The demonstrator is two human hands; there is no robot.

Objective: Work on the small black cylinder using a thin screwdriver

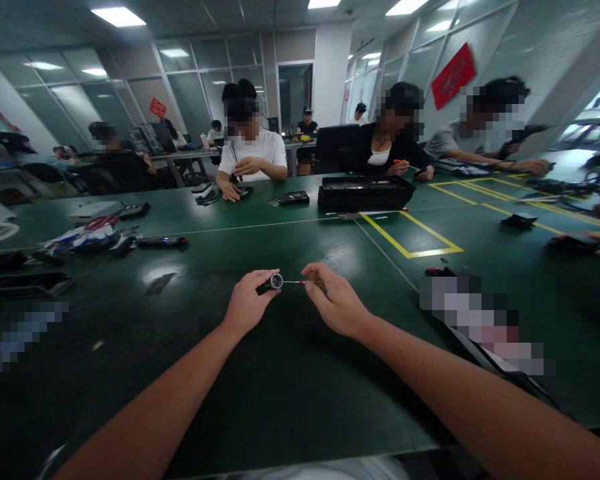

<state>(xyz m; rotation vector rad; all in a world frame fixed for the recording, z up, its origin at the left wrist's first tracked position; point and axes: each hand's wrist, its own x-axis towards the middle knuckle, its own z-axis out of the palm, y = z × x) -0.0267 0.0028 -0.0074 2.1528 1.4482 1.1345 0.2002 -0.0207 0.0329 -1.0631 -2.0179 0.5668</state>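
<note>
Above the green table, my left hand (pixel 249 299) is closed around a small black part with a pale round ring at its end (pixel 277 281); its exact kind does not show. My right hand (pixel 334 300) pinches a thin screwdriver (pixel 294 282) with a red tip to its handle, most of which the fingers hide. The screwdriver's metal shaft lies level and points left, its end meeting the side of the ringed part. Whether it sits in a screw is too small to tell.
The green table (pixel 260 400) carries a black bin (pixel 366 193) at the far side, cables and tools (pixel 100 237) at left, and a black-edged pouch (pixel 473 343) at right. Yellow tape (pixel 435 253) marks rectangles. Several people sit across the table, one in a white shirt (pixel 267 157).
</note>
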